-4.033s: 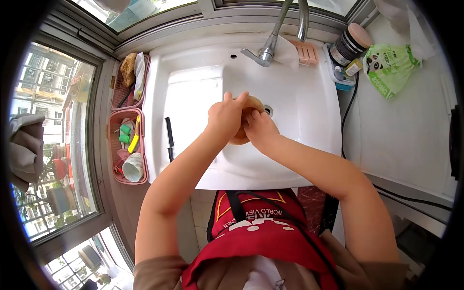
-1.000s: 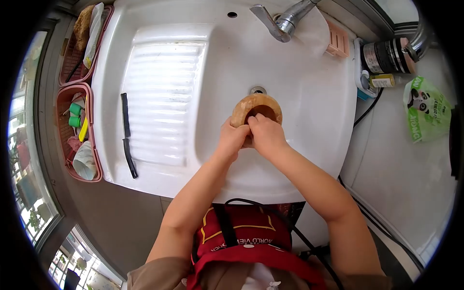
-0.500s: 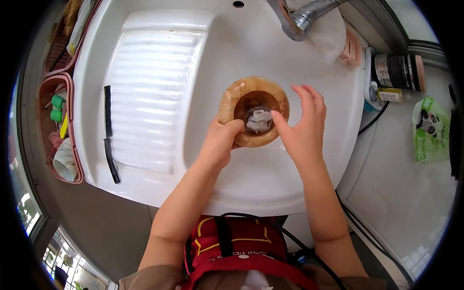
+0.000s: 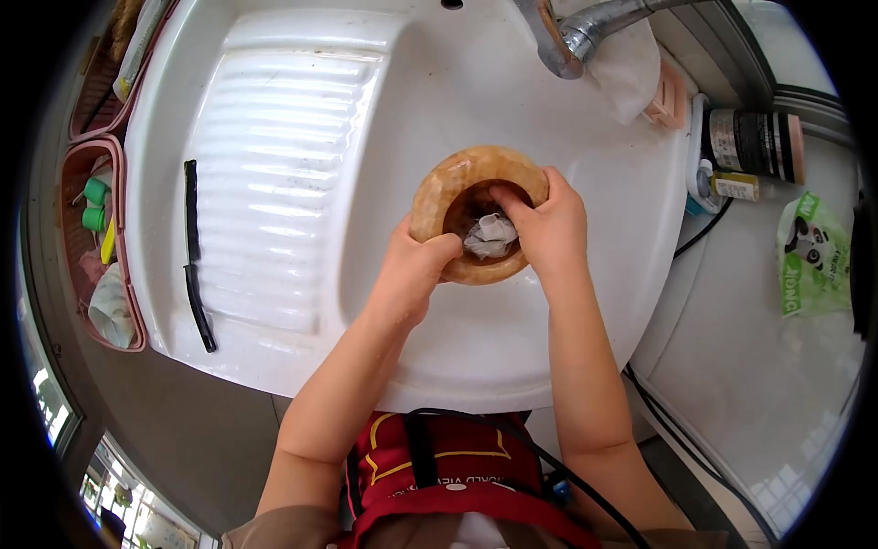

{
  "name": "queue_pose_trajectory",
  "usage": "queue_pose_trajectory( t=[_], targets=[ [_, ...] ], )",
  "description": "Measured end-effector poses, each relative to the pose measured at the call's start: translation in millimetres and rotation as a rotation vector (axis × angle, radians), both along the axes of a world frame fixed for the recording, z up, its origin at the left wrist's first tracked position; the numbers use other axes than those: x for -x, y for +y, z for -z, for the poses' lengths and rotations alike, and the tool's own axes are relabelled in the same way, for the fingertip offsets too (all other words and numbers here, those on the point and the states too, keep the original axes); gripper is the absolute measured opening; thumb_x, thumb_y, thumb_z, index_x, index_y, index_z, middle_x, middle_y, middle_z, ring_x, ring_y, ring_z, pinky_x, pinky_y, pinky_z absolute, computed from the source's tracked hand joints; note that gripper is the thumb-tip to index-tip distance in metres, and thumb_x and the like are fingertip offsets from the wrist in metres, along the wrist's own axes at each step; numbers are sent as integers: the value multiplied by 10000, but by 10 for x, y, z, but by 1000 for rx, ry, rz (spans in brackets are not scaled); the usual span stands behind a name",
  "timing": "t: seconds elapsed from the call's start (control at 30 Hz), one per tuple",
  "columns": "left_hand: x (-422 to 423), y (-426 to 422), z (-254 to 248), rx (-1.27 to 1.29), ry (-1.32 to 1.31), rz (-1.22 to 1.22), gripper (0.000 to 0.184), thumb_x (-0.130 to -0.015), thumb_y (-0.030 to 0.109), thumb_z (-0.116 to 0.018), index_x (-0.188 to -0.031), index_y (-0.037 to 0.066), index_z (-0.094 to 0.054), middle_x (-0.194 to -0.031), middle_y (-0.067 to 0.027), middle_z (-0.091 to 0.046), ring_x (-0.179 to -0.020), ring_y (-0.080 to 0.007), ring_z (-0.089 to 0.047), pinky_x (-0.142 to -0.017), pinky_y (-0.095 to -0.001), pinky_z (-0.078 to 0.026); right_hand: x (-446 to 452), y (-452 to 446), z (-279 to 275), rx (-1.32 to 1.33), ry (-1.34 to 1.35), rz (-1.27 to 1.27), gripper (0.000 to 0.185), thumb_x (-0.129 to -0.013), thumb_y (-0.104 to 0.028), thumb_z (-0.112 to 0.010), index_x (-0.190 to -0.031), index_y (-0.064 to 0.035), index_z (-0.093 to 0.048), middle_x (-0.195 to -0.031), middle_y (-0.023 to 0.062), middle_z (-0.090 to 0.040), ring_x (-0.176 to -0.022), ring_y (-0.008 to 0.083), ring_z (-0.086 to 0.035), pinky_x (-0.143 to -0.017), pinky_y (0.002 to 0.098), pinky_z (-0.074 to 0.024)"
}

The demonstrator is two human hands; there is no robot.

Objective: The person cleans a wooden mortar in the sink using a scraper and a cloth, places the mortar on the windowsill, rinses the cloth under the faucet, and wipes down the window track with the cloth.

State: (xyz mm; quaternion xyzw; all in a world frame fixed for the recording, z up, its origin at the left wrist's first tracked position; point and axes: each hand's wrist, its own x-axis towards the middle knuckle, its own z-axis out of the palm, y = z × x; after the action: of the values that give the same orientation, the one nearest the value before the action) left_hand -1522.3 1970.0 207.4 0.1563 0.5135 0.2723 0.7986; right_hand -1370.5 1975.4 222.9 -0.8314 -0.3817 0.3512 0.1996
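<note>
A round, thick-rimmed bowl [image 4: 446,189], mottled tan and brown, is held above the white sink basin [image 4: 439,110]. Its dark hollow faces up, and a crumpled greyish-white wad [image 4: 490,235] lies inside. My left hand [image 4: 416,267] grips the lower left rim, thumb over the edge. My right hand [image 4: 555,224] clasps the right rim, its thumb reaching into the hollow above the wad. The fingers beneath the bowl are hidden.
A black-handled knife [image 4: 194,265] lies left of the ribbed drainboard [image 4: 274,183]. Pink baskets [image 4: 133,306] stand at the far left. The faucet [image 4: 585,32] is at the top. On the right are a black jar [image 4: 754,142], a small bottle [image 4: 734,186] and a green bag [image 4: 814,256].
Since half a second ago, my right hand has closed on the bowl's right rim, thumb inside. Earlier both hands were close together at the bowl, and the wad was not visible.
</note>
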Motion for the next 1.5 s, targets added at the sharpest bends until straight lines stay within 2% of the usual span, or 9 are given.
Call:
queue_pose_trajectory(
  t=[0.33, 0.43, 0.5, 0.6, 0.87, 1.0, 1.23, 1.33, 1.5],
  targets=[
    [-2, -20, 35, -26, 55, -13, 331, -700, 25, -523, -1031, -1, -533, -859, -58, -571, -727, -144, -564, -648, -292, -491, 9, -83, 55, -77, 97, 28, 256, -810, -210, -659, -973, -33, -572, -900, 110, -634, -785, 254, -608, -695, 348, -473],
    [-5, 3, 77, 48, 2, -9, 411, -707, 2, -505, -1117, -25, -494, -956, -78, -565, -811, -156, -552, -681, -293, -475, 192, -272, -91, -491, -671, -179, 241, -810, -183, -644, -1000, -52, -576, -974, 110, -584, -763, 269, -580, -678, 348, -476],
    [31, -3, 182, 60, -37, 30, 424, -712, -2, -498, -1136, -20, -485, -970, -86, -566, -834, -170, -569, -712, -319, -496, 273, -423, -75, -273, -259, -405, 191, -808, -137, -618, -972, -51, -574, -977, 110, -537, -741, 288, -562, -662, 360, -486],
    [12, -30, 168, -97, 19, 18, 420, -719, -3, -493, -1138, -17, -478, -984, -94, -565, -857, -185, -583, -734, -349, -522, 290, -381, 16, -2, -275, -563, 218, -754, -61, -654, -962, -57, -590, -923, 93, -553, -787, 289, -581, -670, 374, -492],
    [-51, -55, 137, 55, -5, -62, 256, -756, 22, -461, -996, -19, -542, -840, -79, -591, -707, -171, -606, -688, -361, -548, 330, -81, 328, -387, -314, -499, 114, -795, -33, -581, -906, -44, -605, -903, 79, -586, -810, 286, -578, -685, 377, -479],
    [105, -47, 269, 129, -63, -4, 336, -743, 3, -478, -1077, -32, -493, -920, -96, -580, -707, -170, -597, -684, -336, -559, 251, -196, 248, -98, 37, -742, 142, -766, -25, -582, -902, -53, -613, -891, 81, -583, -811, 280, -573, -693, 372, -476],
    [56, 49, 236, 35, 15, -88, 236, -779, 38, -476, -993, -41, -536, -877, -108, -602, -752, -206, -635, -685, -371, -564, 364, 42, 302, -143, -458, -615, 61, -764, -26, -555, -802, -43, -600, -885, 93, -567, -815, 286, -577, -653, 391, -481],
    [24, 4, 280, 87, 47, -124, 245, -783, 42, -482, -1007, -44, -530, -880, -117, -604, -757, -219, -642, -694, -373, -570, 325, -17, 375, -141, -199, -506, 41, -769, -36, -541, -774, -33, -582, -861, 96, -558, -799, 286, -574, -645, 393, -483],
    [-25, -29, 300, 90, 68, -7, 289, -799, 57, -481, -1067, -50, -500, -954, -145, -589, -807, -239, -639, -706, -387, -576, 336, -100, 269, -39, -330, -755, 71, -780, -74, -532, -808, -30, -579, -885, 103, -549, -827, 262, -580, -674, 378, -496]
  ],
)
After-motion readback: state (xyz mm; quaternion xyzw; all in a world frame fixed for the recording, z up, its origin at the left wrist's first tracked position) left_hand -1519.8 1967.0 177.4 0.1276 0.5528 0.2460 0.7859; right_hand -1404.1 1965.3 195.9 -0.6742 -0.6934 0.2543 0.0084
